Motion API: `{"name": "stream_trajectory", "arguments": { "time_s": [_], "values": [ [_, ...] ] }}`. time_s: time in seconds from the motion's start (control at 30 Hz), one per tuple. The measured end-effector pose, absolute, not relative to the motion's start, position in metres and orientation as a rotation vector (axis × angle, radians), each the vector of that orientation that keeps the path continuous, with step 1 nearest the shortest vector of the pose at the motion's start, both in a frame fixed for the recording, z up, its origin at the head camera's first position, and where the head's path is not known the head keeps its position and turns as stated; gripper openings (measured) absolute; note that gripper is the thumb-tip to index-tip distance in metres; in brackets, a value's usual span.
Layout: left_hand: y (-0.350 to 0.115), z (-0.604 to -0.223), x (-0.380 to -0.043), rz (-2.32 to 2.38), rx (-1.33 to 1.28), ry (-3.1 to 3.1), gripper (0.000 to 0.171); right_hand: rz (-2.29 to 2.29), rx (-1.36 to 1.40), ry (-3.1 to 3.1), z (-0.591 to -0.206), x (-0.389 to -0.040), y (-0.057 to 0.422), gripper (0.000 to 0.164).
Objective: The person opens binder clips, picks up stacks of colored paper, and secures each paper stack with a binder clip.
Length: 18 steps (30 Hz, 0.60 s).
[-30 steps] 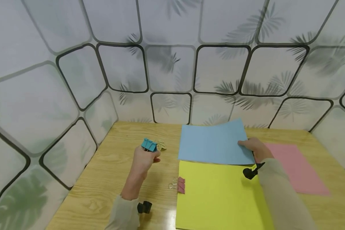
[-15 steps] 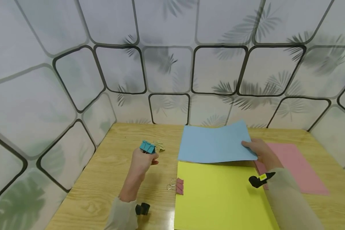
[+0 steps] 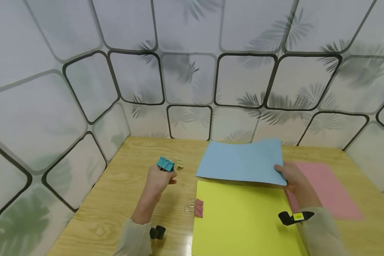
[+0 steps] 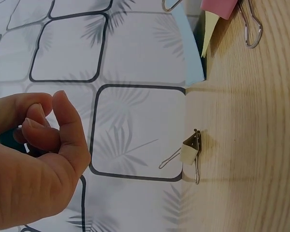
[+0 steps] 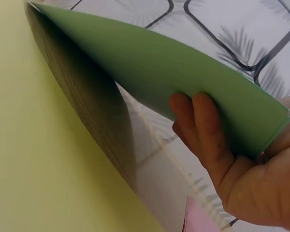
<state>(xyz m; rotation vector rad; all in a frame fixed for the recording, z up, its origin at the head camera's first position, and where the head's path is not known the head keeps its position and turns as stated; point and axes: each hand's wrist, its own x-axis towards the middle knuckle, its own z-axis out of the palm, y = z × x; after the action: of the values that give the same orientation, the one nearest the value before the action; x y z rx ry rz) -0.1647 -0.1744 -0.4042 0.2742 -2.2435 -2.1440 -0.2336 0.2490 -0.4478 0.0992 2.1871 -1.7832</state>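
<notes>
My right hand (image 3: pixel 296 179) grips the right edge of the blue paper (image 3: pixel 240 160), thumb on top and fingers beneath. That edge is raised, and a green underside (image 5: pixel 159 72) shows in the right wrist view. Closer to me lies yellow paper (image 3: pixel 243 220), with a pink binder clip (image 3: pixel 198 208) clamped on its left edge. My left hand (image 3: pixel 156 183) has curled fingers around a blue binder clip (image 3: pixel 165 163), which sticks up above the fist. In the left wrist view the fingers mostly hide this clip. Just beyond that hand sits a pale yellow binder clip (image 4: pixel 189 152).
Pink paper (image 3: pixel 329 192) lies to the right, partly behind my right forearm. The wooden table (image 3: pixel 115 185) ends at patterned walls (image 3: pixel 188 78) at the back and left. Black straps with small devices sit at both wrists.
My right hand has moved a little right and toward me, drawing the blue paper's right side along. The left hand stays in place with the blue binder clip.
</notes>
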Motion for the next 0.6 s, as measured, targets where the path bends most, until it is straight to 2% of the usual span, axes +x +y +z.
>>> {"name": "stream_trajectory", "arguments": {
  "time_s": [0.3, 0.6],
  "values": [
    [-0.1699, -0.4076, -0.1655, -2.121, 0.274, -2.268, 0.026, -1.827, 0.12, 2.23, -0.4553, -0.2269, 0.2522, 0.066],
    [-0.1721, -0.4068, -0.1643, -2.078, 0.298, -2.301, 0.016, -1.929, 0.104, 2.17, -0.4535, -0.2282, 0.2552, 0.066]
  ]
}}
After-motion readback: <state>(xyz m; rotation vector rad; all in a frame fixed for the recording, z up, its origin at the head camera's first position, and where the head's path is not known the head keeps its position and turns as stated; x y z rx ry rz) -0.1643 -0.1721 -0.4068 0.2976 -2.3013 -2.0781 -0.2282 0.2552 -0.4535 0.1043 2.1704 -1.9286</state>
